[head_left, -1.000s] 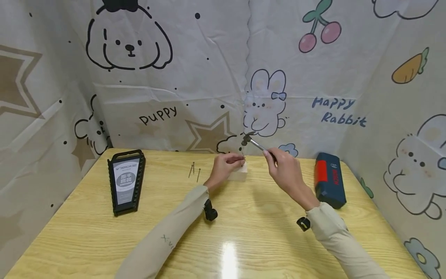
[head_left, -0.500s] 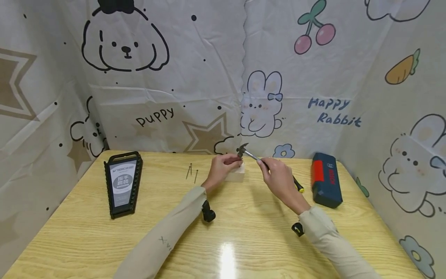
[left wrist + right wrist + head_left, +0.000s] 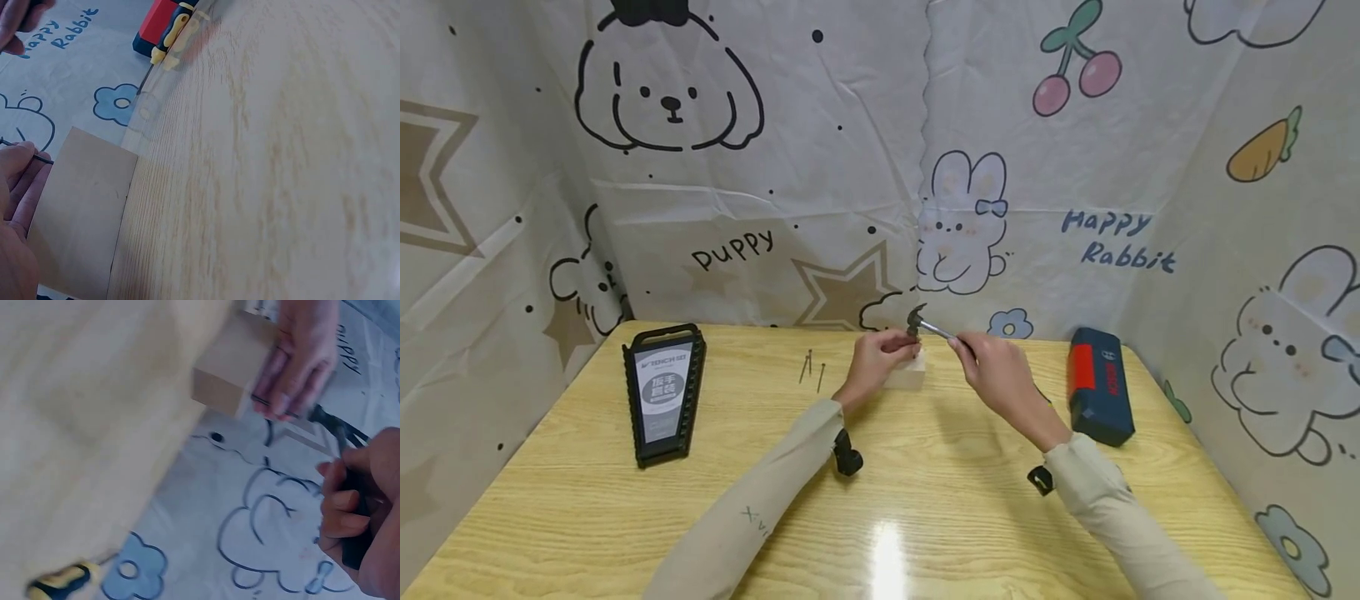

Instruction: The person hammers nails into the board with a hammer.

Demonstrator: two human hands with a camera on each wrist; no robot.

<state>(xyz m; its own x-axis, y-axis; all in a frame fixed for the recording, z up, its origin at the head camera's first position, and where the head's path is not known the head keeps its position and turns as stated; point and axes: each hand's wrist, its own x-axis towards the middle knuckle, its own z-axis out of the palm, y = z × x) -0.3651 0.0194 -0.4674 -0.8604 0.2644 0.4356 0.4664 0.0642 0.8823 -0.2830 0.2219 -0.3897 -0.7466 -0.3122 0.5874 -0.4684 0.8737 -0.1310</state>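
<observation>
A pale wooden block (image 3: pixel 906 380) lies on the table near its far edge. My left hand (image 3: pixel 874 365) is at the block and pinches a nail (image 3: pixel 42 159) between thumb and fingers, its point down at the block's top face. A claw hammer (image 3: pixel 934 328) with a dark head and a dark grip is held by my right hand (image 3: pixel 1000 373), the fingers wrapped round the handle in the right wrist view. The hammer's head (image 3: pixel 319 415) is right at the nail's upper end, close by the left fingertips.
Several loose nails (image 3: pixel 822 377) lie left of the block. A black wrench-set holder (image 3: pixel 664 396) is at the left, and a blue and red Bosch case (image 3: pixel 1101 385) at the right. A yellow and black screwdriver (image 3: pixel 62 580) lies beyond the right hand.
The hammer's head has come down and slightly left onto the nail's end, dipping and lifting a little along the way. The left hand keeps its pinch on the nail; the view has shifted slightly.
</observation>
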